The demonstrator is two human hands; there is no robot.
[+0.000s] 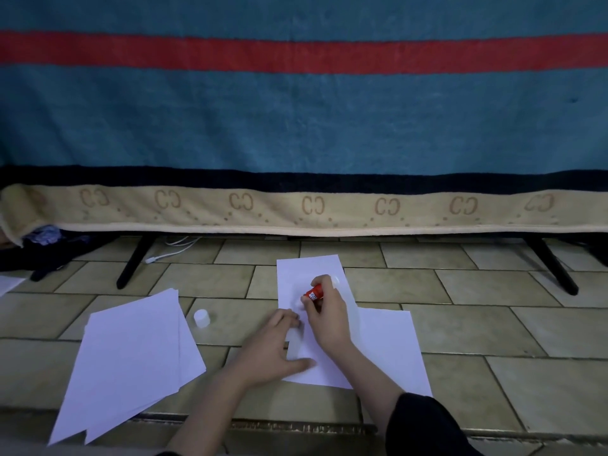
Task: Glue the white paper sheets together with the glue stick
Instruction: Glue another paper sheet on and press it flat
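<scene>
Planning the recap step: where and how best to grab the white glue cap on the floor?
Pinch the cap across its round side wall, coming straight down from above. It stands upright on the tile, clear of the paper stack, so the sides are free. The left hand is nearer.
</scene>
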